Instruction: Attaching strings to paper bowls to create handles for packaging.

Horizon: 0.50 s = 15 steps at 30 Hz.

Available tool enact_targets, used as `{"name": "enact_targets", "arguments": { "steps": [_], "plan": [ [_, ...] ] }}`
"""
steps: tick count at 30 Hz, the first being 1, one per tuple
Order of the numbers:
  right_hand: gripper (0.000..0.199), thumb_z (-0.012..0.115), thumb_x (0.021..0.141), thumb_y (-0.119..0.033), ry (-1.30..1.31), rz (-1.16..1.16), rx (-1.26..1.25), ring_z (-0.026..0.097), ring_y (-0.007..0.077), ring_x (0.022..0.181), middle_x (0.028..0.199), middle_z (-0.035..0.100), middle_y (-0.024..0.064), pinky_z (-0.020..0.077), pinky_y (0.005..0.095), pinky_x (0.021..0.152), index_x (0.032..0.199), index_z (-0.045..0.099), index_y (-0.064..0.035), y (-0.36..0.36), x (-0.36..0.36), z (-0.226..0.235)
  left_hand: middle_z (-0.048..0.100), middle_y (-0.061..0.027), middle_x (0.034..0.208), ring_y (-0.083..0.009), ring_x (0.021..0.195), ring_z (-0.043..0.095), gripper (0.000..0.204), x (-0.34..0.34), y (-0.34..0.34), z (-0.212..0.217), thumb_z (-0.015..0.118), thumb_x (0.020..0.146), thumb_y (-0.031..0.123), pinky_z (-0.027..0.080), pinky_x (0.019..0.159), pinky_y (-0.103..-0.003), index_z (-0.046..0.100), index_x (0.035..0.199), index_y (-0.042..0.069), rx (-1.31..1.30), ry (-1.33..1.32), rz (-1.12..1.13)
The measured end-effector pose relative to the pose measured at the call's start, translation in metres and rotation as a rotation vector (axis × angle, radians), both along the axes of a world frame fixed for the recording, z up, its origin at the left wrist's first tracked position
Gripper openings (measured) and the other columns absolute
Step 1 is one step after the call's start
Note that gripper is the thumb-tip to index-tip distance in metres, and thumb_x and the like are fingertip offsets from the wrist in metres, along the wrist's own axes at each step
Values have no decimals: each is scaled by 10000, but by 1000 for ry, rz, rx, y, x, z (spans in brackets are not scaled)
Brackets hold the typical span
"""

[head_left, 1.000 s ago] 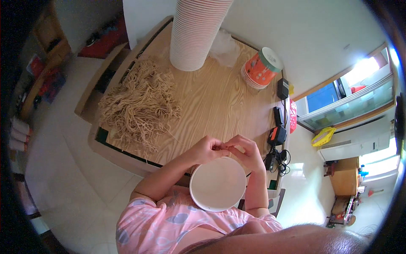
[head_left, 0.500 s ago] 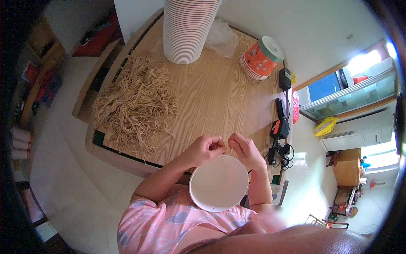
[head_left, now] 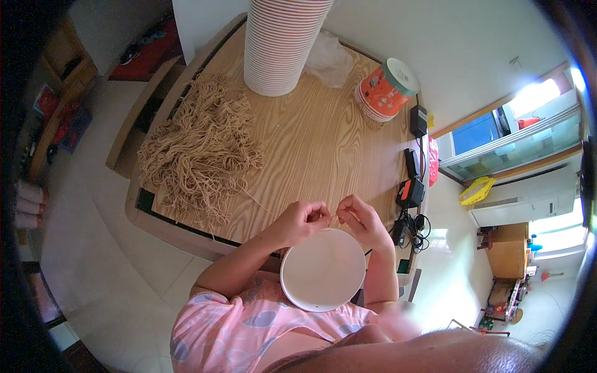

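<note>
1. Heap of beige cord (head_left: 199, 149) noted on the surface (head_left: 311, 143), left of and beyond the white tub (head_left: 323, 270) (landmark throughout). Loose strand (head_left: 256, 200) seen trailing toward the tub; snags judged likely, so strands are best drawn singly, slowly.
2. Tall stack of pale tubs (head_left: 283, 50) placed well beyond the white tub. Wide sweeps toward it are best avoided.
3. Left hand (head_left: 303, 222) positioned by the white tub's far rim, left of its middle. Grip narrow: fingers curled, thumb drawn in. Whether anything is pinched cannot be told.
4. White tub itself rested close against the pink top (head_left: 261, 323), mouth up. Should be kept steady by the forearms (head_left: 242, 267), as no grip on it is seen.
5. Right hand (head_left: 365, 229) positioned by the same rim, right of middle, fingers bent, pinch narrow; contents cannot be told. Fingertips are best kept level and close, slack taken up gently.
6. Printed orange tubs (head_left: 385, 93), base up, noted beyond and right of the white tub; black cables (head_left: 418, 231) nearer, also right. Right elbow is best kept clear.
</note>
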State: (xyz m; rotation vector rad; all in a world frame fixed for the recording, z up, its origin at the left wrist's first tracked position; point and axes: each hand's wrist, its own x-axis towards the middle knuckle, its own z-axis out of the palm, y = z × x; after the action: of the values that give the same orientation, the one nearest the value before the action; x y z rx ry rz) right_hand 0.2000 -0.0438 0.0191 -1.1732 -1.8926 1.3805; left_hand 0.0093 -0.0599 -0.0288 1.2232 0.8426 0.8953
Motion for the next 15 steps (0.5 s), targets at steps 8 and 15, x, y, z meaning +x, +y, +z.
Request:
{"name": "enact_targets", "arguments": {
  "steps": [8,15],
  "plan": [
    [46,482,919,-14,22,-126,3,575,118,643,714,574,78,479,251,586,895,508,16,-1,-4,-8,475,32,718,-48,648,461,169,-36,20,28,684,816,163,390,558,-217,566,810,42,72,62,-238],
    [73,461,943,-42,32,-175,-83,568,105,580,630,577,56,468,236,540,922,488,22,2,-9,-10,506,-24,831,-113,709,505,127,-35,34,13,696,785,137,427,609,-247,696,873,46,332,85,-309]
  ]
}}
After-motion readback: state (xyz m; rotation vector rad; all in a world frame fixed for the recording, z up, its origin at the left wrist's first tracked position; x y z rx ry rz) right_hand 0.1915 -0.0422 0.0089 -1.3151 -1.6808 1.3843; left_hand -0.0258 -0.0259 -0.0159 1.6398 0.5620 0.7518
